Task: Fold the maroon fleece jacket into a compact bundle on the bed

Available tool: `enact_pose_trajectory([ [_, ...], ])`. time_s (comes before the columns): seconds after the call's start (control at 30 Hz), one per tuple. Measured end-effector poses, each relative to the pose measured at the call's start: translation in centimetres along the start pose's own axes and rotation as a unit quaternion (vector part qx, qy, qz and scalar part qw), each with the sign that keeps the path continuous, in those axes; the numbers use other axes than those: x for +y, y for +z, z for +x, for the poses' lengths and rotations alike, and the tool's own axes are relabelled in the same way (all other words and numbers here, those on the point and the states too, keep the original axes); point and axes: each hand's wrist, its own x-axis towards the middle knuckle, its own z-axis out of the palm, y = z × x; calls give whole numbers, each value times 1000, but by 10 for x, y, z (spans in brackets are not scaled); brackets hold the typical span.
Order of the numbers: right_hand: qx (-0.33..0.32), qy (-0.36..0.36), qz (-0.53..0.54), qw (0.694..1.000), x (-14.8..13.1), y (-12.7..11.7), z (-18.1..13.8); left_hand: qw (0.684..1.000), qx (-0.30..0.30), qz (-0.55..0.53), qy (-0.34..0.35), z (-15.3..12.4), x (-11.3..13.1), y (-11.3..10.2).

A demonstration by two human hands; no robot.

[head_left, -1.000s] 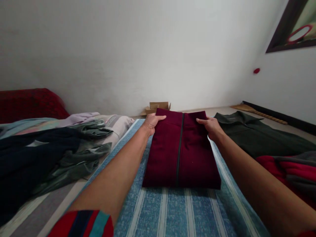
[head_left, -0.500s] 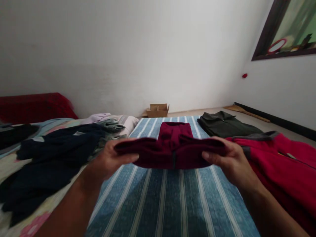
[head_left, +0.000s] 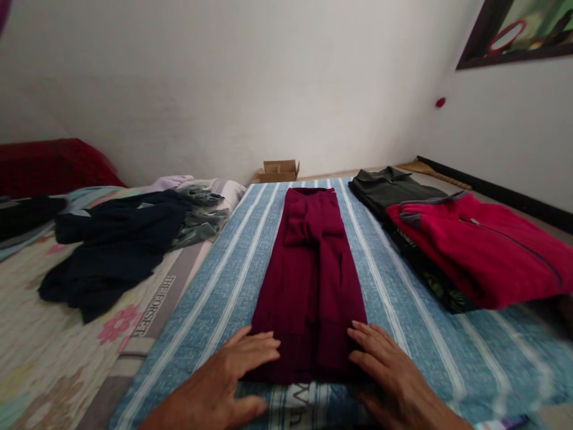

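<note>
A maroon garment (head_left: 311, 275) lies spread lengthwise as a long narrow strip on the blue striped blanket (head_left: 403, 310). My left hand (head_left: 233, 373) rests flat on its near left corner, fingers stretched out. My right hand (head_left: 385, 370) lies flat on its near right corner, fingers spread too. Neither hand grips anything.
A bright red fleece (head_left: 483, 248) sits on a dark green garment (head_left: 387, 186) at the right. A heap of dark navy and grey clothes (head_left: 120, 239) lies on the floral sheet (head_left: 54, 334) at left. A small cardboard box (head_left: 277, 170) stands by the far wall.
The garment lay folded a second ago; I lifted its far edge, drew it toward me, and it now lies stretched out long. Both hands let go and rest flat on its near end.
</note>
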Motion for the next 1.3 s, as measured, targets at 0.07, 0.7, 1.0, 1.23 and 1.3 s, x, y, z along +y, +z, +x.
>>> enact_pose_trajectory([
  [0.07,27,20,-25,999,-7,-2,2,999,29,18,-16,12,17,-3],
  [0.7,107,48,-168,979,-15,27,-12,956,285,-31,-68,40,30,33],
  [1.0,114,97,-207,967,-19,31,-2,955,165,201,-140,63,58,50],
  [1.23,150,78,-170,971,-18,29,3,952,116,245,-144,69,58,48],
  [1.3,152,87,-153,972,-18,29,4,951,107,247,-150,70,59,46],
])
